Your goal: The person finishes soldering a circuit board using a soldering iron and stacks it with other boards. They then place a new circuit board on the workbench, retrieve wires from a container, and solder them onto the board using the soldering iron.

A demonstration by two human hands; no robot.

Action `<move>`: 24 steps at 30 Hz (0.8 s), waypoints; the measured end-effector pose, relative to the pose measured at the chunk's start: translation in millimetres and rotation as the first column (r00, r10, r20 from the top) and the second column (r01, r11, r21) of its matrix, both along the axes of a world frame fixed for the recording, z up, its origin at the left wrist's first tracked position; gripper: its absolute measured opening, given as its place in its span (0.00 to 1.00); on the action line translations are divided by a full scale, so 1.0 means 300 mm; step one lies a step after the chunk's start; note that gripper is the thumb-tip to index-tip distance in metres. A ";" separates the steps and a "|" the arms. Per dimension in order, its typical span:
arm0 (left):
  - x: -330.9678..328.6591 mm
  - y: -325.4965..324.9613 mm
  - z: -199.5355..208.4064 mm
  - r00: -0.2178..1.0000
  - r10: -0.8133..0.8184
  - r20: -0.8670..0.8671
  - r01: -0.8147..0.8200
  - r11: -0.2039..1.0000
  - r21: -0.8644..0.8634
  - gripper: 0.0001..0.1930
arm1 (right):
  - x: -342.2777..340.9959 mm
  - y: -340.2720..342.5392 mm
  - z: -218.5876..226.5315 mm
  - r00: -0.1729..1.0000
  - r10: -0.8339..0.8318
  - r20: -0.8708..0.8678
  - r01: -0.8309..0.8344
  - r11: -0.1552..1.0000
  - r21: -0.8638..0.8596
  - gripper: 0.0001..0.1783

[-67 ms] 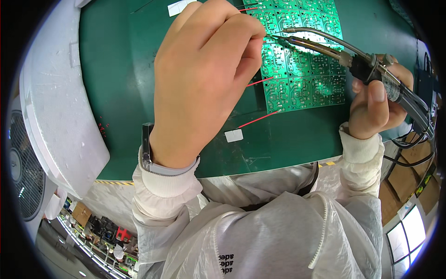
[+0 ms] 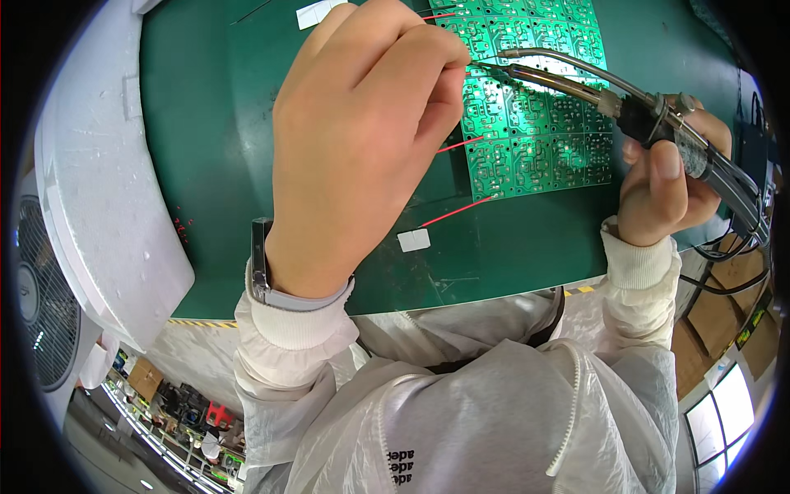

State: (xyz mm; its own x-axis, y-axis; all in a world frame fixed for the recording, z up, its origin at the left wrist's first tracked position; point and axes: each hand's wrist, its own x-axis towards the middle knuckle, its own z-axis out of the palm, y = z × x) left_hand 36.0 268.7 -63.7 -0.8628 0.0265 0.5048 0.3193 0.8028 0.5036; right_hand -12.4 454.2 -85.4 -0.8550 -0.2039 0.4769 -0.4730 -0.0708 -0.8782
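A green circuit board panel (image 2: 535, 152) lies on a green mat (image 2: 222, 156), its repeated sections dotted with solder joints. Over its left edge, my left hand (image 2: 362, 123) is closed in a pinch on a thin wire, mostly hidden by the fingers. My right hand (image 2: 671, 177) grips a soldering iron (image 2: 559, 81) with a curved metal feed tube (image 2: 576, 62) fixed above it. The iron's tip meets the board right beside my left fingertips. Red wires (image 2: 457, 212) stick out from the panel's left side; another red and a dark one show near the top.
White foam (image 2: 107, 181) borders the mat on the left, with a fan (image 2: 41, 288) beyond. Small white pieces (image 2: 414, 240) lie on the mat, and red scraps (image 2: 183, 226) near the foam. Black cables (image 2: 732, 255) hang at right above cardboard boxes (image 2: 716, 321).
The soldering iron has shifted very slightly left, toward my left fingertips. My left hand and the board stay where they were.
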 end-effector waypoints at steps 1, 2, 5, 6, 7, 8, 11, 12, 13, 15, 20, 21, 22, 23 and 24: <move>0.000 0.003 0.019 0.996 0.007 0.092 0.002 0.995 -0.102 0.09 | -0.001 0.000 -0.004 1.000 0.001 0.001 -0.001 1.000 -0.003 0.18; 0.003 0.000 0.004 0.996 0.008 0.093 0.002 0.995 -0.104 0.09 | -0.004 0.001 -0.010 1.000 -0.008 -0.012 0.008 1.000 0.007 0.18; 0.013 -0.006 -0.062 0.996 0.019 -0.091 -0.012 0.997 0.074 0.09 | 0.005 0.003 -0.005 1.000 -0.009 0.012 0.009 1.000 0.013 0.18; 0.014 -0.004 -0.073 0.988 0.041 -0.146 -0.025 0.994 0.108 0.09 | 0.009 0.004 -0.002 0.999 -0.002 0.048 0.001 1.000 0.011 0.18; 0.013 -0.001 -0.079 0.978 0.063 -0.200 -0.035 0.989 0.143 0.09 | 0.007 0.006 -0.004 0.999 -0.003 0.049 0.003 1.000 0.010 0.18; 0.012 0.000 -0.079 0.978 0.062 -0.200 -0.033 0.989 0.142 0.09 | 0.004 0.008 -0.007 0.999 -0.023 0.022 0.023 0.999 0.037 0.18; 0.003 0.010 -0.045 0.971 0.068 -0.230 -0.041 0.992 0.123 0.09 | 0.000 0.016 -0.016 1.000 -0.029 -0.004 0.029 0.998 0.051 0.18; 0.006 0.015 -0.008 0.995 0.040 -0.091 -0.043 0.999 -0.030 0.09 | 0.000 0.018 -0.018 1.000 -0.014 -0.003 0.014 0.999 0.039 0.18; 0.008 0.016 0.022 0.998 0.036 0.052 -0.026 0.983 -0.183 0.09 | 0.001 0.016 -0.017 1.000 -0.012 -0.003 0.012 0.999 0.036 0.18; 0.015 0.009 -0.047 0.992 0.047 -0.115 -0.055 0.996 -0.066 0.10 | 0.004 0.012 -0.014 1.000 0.001 -0.005 -0.001 1.000 0.025 0.18; 0.006 0.021 -0.038 0.954 0.078 -0.288 -0.075 0.997 0.023 0.10 | -0.003 0.023 -0.018 1.000 -0.005 -0.019 0.006 0.999 0.050 0.18; 0.009 0.028 0.000 0.988 0.056 -0.144 -0.074 0.990 -0.124 0.10 | -0.004 0.025 -0.018 1.000 -0.012 -0.022 0.013 0.998 0.056 0.18; 0.010 0.031 0.026 0.998 0.056 0.004 -0.053 0.962 -0.267 0.10 | -0.003 0.024 -0.018 1.000 -0.011 -0.022 0.012 0.998 0.056 0.18; 0.013 0.029 -0.001 0.998 0.057 0.004 -0.054 0.962 -0.267 0.10 | -0.001 0.024 -0.018 1.000 -0.001 -0.022 0.002 0.998 0.055 0.18; 0.016 0.024 -0.050 0.985 0.065 -0.157 -0.087 0.986 -0.142 0.10 | 0.000 0.025 -0.018 1.000 0.009 -0.022 -0.008 0.998 0.055 0.18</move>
